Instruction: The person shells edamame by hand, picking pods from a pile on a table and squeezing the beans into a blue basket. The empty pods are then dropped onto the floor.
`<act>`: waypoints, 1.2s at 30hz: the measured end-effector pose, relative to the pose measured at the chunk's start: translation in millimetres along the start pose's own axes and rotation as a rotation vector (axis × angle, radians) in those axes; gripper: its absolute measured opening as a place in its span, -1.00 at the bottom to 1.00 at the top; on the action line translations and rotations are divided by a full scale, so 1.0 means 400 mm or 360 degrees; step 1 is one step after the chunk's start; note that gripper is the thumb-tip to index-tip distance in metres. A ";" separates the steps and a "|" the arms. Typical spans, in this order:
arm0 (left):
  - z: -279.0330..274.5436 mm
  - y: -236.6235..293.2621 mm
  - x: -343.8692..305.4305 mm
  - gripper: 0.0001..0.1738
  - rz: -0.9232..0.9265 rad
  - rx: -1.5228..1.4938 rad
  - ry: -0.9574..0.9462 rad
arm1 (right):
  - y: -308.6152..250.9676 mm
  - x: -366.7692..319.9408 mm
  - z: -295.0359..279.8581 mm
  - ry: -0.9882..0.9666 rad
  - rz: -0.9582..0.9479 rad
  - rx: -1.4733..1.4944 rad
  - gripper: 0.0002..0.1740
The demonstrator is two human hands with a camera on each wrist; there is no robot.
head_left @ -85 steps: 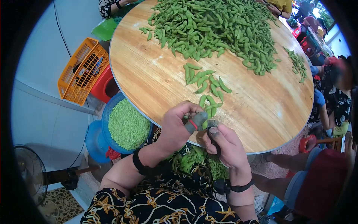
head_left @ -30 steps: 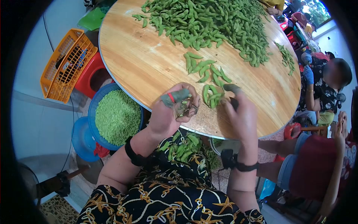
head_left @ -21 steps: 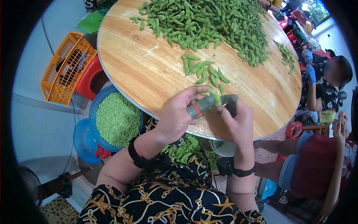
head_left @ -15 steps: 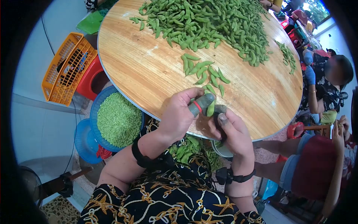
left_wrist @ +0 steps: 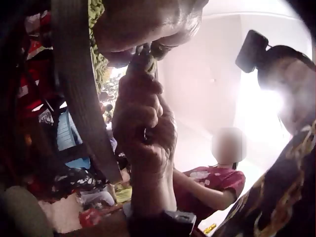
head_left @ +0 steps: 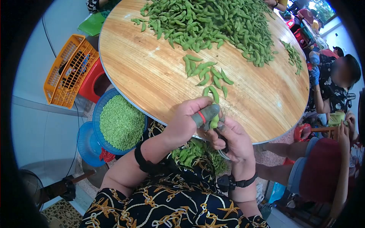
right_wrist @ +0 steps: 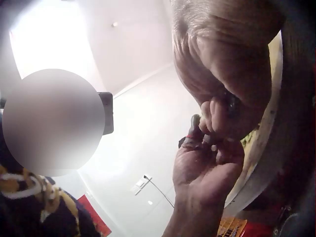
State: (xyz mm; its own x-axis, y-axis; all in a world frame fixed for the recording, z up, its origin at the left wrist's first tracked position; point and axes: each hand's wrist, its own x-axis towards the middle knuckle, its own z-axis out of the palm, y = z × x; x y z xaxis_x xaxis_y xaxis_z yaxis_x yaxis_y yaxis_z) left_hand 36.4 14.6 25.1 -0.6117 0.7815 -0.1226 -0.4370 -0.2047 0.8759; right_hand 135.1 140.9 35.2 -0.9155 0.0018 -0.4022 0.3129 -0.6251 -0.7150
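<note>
Both hands meet over the table's near edge around one green edamame pod (head_left: 214,121). My left hand (head_left: 182,119) pinches it under a thumb in a grey-green cover (head_left: 209,113) with a red band. Close against it, my right hand (head_left: 237,138) has its fingers curled in and its dirt-stained thumb at the pod's lower end. A dark strip lies along the right fingers, partly hidden. In the left wrist view, the right hand (left_wrist: 145,123) is curled below the left palm. Just beyond the hands lie a few loose pods (head_left: 213,94).
A large heap of pods (head_left: 213,26) covers the far part of the round wooden table (head_left: 140,68). At the left stand a blue basket of shelled beans (head_left: 121,123), a blue basin (head_left: 88,142) and an orange crate (head_left: 70,72). More pods (head_left: 190,154) lie in the lap.
The right hand reached to the loose pods, then came back to the left hand with one. Since then both hands have drawn slightly towards the body, and the right fingers have curled in.
</note>
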 end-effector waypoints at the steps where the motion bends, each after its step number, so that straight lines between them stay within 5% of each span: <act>1: -0.008 0.000 0.002 -0.84 -0.0163 -0.0271 -0.0147 | 0.002 -0.002 0.002 0.0005 -0.0002 0.0036 -0.83; 5: -0.020 -0.013 0.015 -0.88 -0.0195 -0.0545 -0.0278 | 0.011 0.005 -0.001 -0.0058 -0.0078 -0.0124 -0.84; 8: 0.012 -0.028 0.015 -0.78 0.0338 0.0768 0.0212 | 0.014 0.015 0.003 0.0480 -0.0808 -0.1440 -0.92; 11: 0.014 -0.028 0.022 -0.70 0.0491 0.0725 0.0333 | 0.020 0.028 -0.008 0.0641 -0.0920 -0.1698 -0.93; 15: -0.003 -0.054 0.028 -0.66 0.0234 0.0254 0.0298 | 0.018 0.039 -0.010 0.0647 -0.0945 -0.1431 -0.92; 17: 0.000 -0.041 0.027 -0.67 0.0190 0.0184 0.0269 | 0.006 0.033 -0.007 0.0555 -0.0616 -0.0944 -0.88; 19: 0.004 -0.025 0.024 -0.69 0.0141 0.0114 0.0242 | 0.003 0.031 -0.007 0.0474 -0.0659 -0.1107 -0.86; 21: 0.003 -0.008 0.023 -0.74 0.0115 0.0181 0.0163 | -0.007 0.028 -0.013 0.0396 -0.0699 -0.1264 -0.84; 25: -0.016 -0.016 0.025 -0.62 0.0338 0.0602 -0.0065 | -0.045 0.027 -0.030 0.0551 -0.0604 -0.0814 -0.86; 28: -0.007 0.007 0.006 -0.27 0.0498 0.1253 -0.0053 | -0.021 0.035 -0.026 0.0417 -0.0482 -0.0641 -0.87; 32: -0.025 0.014 -0.005 -0.35 0.0363 0.1174 0.0000 | 0.013 0.034 -0.010 0.0492 -0.0580 -0.0759 -0.86; 34: -0.043 -0.001 0.002 -0.43 0.0947 0.1694 -0.0154 | 0.021 0.022 -0.006 0.0444 -0.0556 -0.0646 -0.86; 36: -0.056 -0.004 0.007 -0.48 0.1146 0.1669 -0.0276 | 0.018 0.013 -0.012 0.0278 -0.0409 -0.0368 -0.83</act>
State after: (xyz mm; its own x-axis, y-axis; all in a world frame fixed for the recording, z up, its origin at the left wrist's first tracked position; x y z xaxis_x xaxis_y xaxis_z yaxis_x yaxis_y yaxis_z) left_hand 20.5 3.9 12.7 -0.3643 0.7709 0.5225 0.7289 -0.1133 0.6752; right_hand 133.7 140.0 25.0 -0.9210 0.2806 -0.2702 0.1461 -0.3944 -0.9073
